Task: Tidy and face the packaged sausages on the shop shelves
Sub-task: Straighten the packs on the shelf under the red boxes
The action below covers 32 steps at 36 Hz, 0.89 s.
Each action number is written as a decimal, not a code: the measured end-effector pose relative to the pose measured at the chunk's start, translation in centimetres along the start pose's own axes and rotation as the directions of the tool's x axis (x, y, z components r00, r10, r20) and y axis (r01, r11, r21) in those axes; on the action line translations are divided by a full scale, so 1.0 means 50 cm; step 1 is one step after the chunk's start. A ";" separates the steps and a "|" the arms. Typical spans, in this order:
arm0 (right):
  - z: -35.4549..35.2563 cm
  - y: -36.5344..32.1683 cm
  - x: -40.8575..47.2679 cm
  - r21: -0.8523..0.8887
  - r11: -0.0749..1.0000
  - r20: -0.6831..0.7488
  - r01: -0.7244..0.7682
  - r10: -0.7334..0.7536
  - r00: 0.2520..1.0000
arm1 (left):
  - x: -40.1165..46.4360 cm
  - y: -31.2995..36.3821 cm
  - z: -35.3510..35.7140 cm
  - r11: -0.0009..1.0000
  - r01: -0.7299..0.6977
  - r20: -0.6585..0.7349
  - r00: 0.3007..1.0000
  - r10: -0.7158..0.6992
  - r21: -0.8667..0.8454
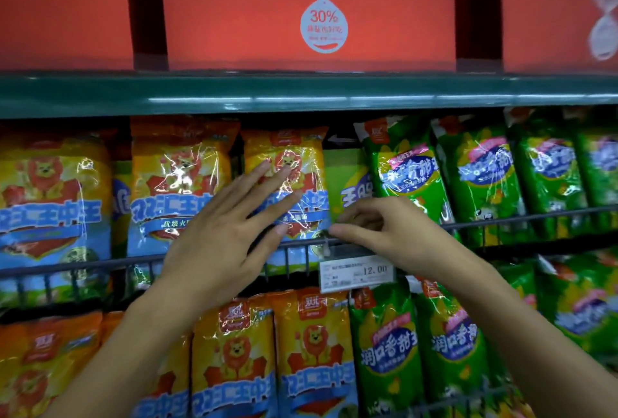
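Observation:
A yellow lion-print sausage pack [284, 150] stands upright in the middle of the upper shelf, behind a wire rail [100, 263]. My left hand [227, 227] lies flat on its front with fingers spread. My right hand [384, 230] has curled fingers, and its thumb and forefinger pinch the pack's lower right edge just above the rail. Two more yellow packs [177, 183] stand to the left. Green corn-sausage packs [404, 166] lean to the right. A light green pack [347, 183] shows in the gap between the yellow and green rows.
A white price tag [356, 272] reading 12.00 hangs on the rail under my right hand. The lower shelf holds yellow packs [311, 350] and green packs [384, 350]. A dark green shelf edge [301, 93] runs above, with red boxes [234, 9] on it.

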State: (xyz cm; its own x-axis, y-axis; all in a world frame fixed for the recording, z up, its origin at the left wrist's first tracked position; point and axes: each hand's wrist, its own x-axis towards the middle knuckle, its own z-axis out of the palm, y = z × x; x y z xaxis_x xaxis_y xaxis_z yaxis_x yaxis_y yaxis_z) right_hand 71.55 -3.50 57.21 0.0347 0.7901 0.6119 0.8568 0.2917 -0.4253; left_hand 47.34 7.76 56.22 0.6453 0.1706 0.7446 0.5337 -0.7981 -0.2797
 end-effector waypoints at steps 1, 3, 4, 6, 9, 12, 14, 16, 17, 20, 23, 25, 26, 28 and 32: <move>-0.004 0.006 -0.006 0.017 0.999 -0.005 0.027 -0.026 1.000 | -0.001 0.000 0.000 1.000 0.001 0.004 1.000 -0.001 0.000; -0.009 0.016 -0.015 0.017 0.997 -0.006 0.075 -0.075 0.997 | -0.001 0.001 0.000 1.000 0.002 0.008 1.000 -0.002 0.005; -0.010 0.021 -0.018 0.000 0.996 -0.003 0.090 -0.090 0.996 | 0.000 0.002 0.000 1.000 0.001 0.007 1.000 -0.001 0.007; -0.012 0.030 -0.021 -0.027 0.994 -0.003 0.105 -0.105 0.994 | 0.000 0.002 0.001 1.000 -0.006 0.004 1.000 0.006 0.007; -0.018 0.041 -0.027 -0.032 0.995 -0.006 0.097 -0.097 0.995 | -0.001 0.000 0.002 1.000 -0.025 -0.005 1.000 0.025 0.002; -0.023 0.050 -0.033 -0.039 0.995 -0.010 0.093 -0.093 0.996 | -0.002 -0.002 0.004 0.999 -0.042 -0.028 0.999 0.042 -0.015; -0.024 0.054 -0.037 -0.048 0.995 -0.013 0.091 -0.092 0.996 | -0.002 0.000 0.005 0.998 -0.052 -0.077 0.996 0.049 -0.042; -0.025 0.056 -0.041 -0.062 0.994 -0.018 0.093 -0.094 0.995 | -0.005 0.008 0.010 0.994 -0.070 -0.160 0.986 0.056 -0.085; -0.026 0.056 -0.042 -0.069 0.993 -0.024 0.097 -0.099 0.995 | -0.007 0.015 0.015 0.991 -0.079 -0.206 0.977 0.055 -0.111; -0.028 0.061 -0.046 -0.059 0.992 -0.048 0.114 -0.117 0.992 | -0.011 0.046 0.032 0.987 -0.087 -0.244 0.968 0.052 -0.134; -0.030 0.076 -0.055 -0.032 0.992 -0.102 0.121 -0.124 0.987 | -0.004 0.071 0.048 0.991 -0.064 -0.242 0.970 0.033 -0.119; -0.030 0.087 -0.063 -0.036 0.991 -0.133 0.129 -0.132 0.982 | 0.006 0.083 0.053 0.992 -0.035 -0.269 0.963 0.001 -0.123; -0.029 0.093 -0.066 -0.044 0.990 -0.142 0.133 -0.138 0.980 | 0.011 0.088 0.056 0.992 -0.027 -0.281 0.960 -0.009 -0.122; -0.030 0.100 -0.075 -0.048 0.989 -0.148 0.137 -0.143 0.979 | 0.018 0.097 0.063 0.992 -0.017 -0.294 0.955 -0.021 -0.125; -0.036 0.107 -0.084 -0.049 0.984 -0.151 0.174 -0.179 0.972 | 0.025 0.108 0.065 0.984 -0.002 -0.293 0.955 -0.051 -0.177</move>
State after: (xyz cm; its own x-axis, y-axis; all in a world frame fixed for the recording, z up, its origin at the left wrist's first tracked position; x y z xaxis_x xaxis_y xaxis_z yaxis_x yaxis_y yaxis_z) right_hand 76.90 -6.26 53.57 -0.0419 0.6342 0.7720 0.8738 0.3979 -0.2795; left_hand 52.79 5.52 53.66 0.4287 0.0345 0.9028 0.4273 -0.8881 -0.1690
